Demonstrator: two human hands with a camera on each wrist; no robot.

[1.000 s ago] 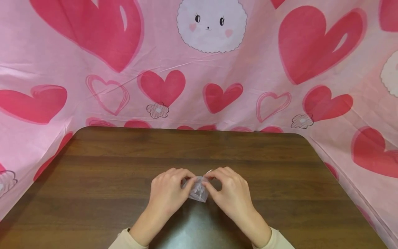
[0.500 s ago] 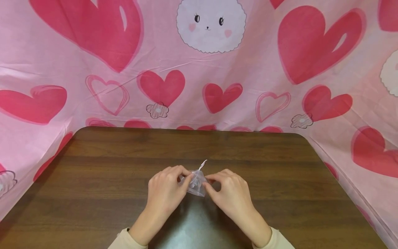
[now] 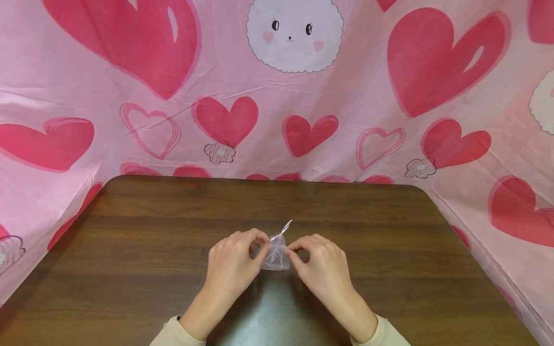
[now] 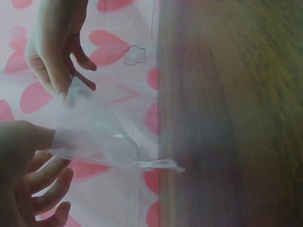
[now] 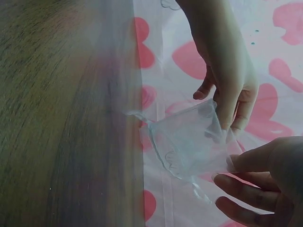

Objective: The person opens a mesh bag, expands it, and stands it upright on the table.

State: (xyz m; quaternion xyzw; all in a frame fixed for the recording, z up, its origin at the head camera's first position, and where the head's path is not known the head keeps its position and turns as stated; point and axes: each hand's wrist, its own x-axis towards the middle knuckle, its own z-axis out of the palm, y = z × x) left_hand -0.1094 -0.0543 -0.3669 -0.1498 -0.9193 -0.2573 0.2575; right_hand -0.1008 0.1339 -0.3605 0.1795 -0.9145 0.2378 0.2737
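A small sheer drawstring pouch (image 3: pixel 275 260) hangs between both hands above the table, see-through and whitish. Its thin white cord (image 3: pixel 285 227) sticks out from the far end, toward the back of the table. My left hand (image 3: pixel 233 262) pinches one side of the pouch between thumb and forefinger. On the other side, my right hand (image 3: pixel 323 264) pinches the edge with thumb and fingertips. In the right wrist view the pouch (image 5: pixel 187 142) is spread flat, with cord loops out at two corners. Whether anything lies inside cannot be made out.
A dark brown wooden table (image 3: pixel 277 202) with rounded far corners lies beneath the hands. Pink cloth (image 3: pixel 355 86) printed with red hearts stands behind the table and along both sides. Beige sleeves (image 3: pixel 177 333) cover the forearms near the front edge.
The pouch has tilted and shifted slightly away, so its cord now extends beyond the fingers. My right fingertips, first near the cord, now pinch the pouch's side. My left hand has barely moved.
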